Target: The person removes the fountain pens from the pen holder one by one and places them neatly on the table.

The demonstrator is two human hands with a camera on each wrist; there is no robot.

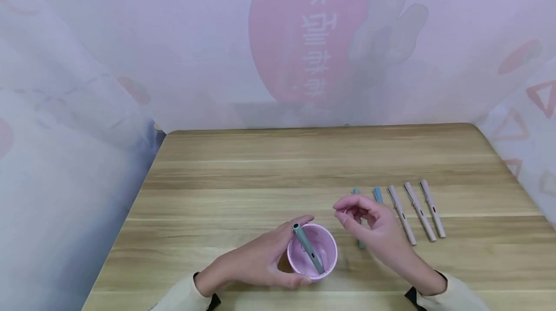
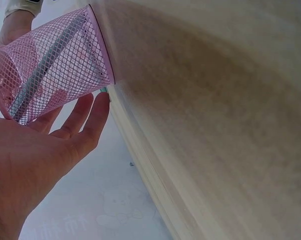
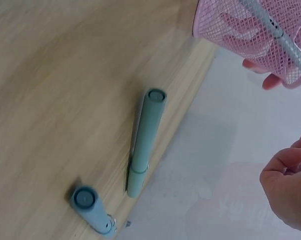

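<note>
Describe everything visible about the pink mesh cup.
The pink mesh cup is a round pen holder of fine wire mesh with a solid rim, standing upright on the wooden table near its front edge. The left hand wraps around its side, fingers curled on the wall. One grey-green pen leans slanted inside it, its end sticking above the rim.

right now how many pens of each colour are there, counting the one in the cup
green pens: 2, one in the pink mesh cup at, one on the table
blue pens: 1
pink pens: 3
total: 6 pens
</note>
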